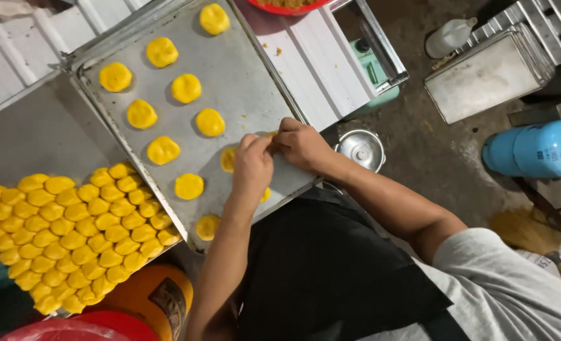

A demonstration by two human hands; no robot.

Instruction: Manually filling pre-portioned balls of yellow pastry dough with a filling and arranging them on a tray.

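Observation:
My left hand [253, 165] and my right hand [302, 144] meet over the near edge of a grey metal baking tray [242, 82]. Their fingers pinch a small yellow dough piece [271, 134], which is mostly hidden between them. Several flattened yellow dough discs [210, 122] lie in rows across the tray. One disc [228, 159] sits just beside my left hand. To the left, a second tray [22, 136] carries a tight pile of yellow dough balls [72, 237].
A metal pot lid [362, 149] lies on the floor beside the tray. Further right are a blue gas cylinder [536, 148], a stack of metal trays [489, 72] and a white bottle [449, 36]. A red bowl [287, 6] sits at the top, an orange container [154, 297] below.

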